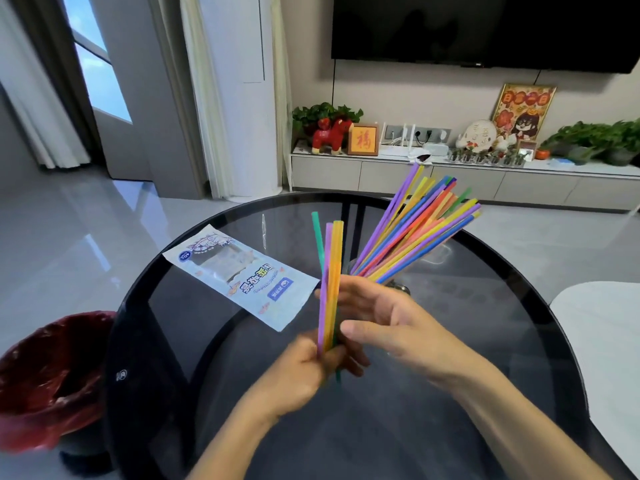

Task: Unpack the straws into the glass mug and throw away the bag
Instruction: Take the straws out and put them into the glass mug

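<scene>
Head view. A small bunch of straws (purple, orange, yellow, green) is held upright between both hands. The bunch's lower end is gripped by the left hand, fingers curled round it. The right hand is placed against the bunch from the right side, fingers mostly straight behind the straws, thumb tip touching near the middle of the bunch; whether the bunch is pinched or only touched by this hand cannot be told.

Just beyond the right fingers, a larger fan of straws is seen leaning up and to the right, lower ends gathered in the mug, which is mostly hidden behind the right hand and hard to make out, being clear glass.

To the left of the fingers, apart from both hands, the bag is laid flat on the dark round glass surface, print side up, looking flattened.

Further left and lower, off the surface edge, a bin with a red liner is seen on the floor.

Beyond the surface, a TV on the wall and a low cabinet with ornaments and plants are visible.
</scene>
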A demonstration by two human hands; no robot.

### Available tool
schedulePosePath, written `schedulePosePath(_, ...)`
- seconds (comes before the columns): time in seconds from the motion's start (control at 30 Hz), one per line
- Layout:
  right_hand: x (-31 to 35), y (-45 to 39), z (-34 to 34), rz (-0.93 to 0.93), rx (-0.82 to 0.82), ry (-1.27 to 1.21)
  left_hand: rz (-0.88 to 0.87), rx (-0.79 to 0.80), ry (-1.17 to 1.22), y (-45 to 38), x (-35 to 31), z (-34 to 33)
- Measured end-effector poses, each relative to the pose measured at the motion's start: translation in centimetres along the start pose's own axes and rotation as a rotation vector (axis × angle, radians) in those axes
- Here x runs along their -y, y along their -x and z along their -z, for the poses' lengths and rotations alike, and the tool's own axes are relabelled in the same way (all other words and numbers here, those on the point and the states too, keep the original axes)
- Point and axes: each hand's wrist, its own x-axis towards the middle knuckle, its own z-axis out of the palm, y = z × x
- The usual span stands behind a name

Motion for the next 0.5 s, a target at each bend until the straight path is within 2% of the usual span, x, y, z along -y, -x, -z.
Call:
schedulePosePath(0.17, -1.1, -0.2, -0.2, -0.006, -0.063, 0.107, 0.040, 0.231, 0.064, 0.2, -0.5, 0.3)
schedulePosePath(0.33, -1.3, -0.5, 0.3, -0.048, -0.101, -0.030, 0.163, 0.406, 0.278, 0.4, -1.0, -0.1)
schedulePosePath(0.5, -1.2, -0.6, 1.5, -0.091, -0.167, -0.164, 0.276, 0.528, 0.186, -1.0, -2.4, -0.1)
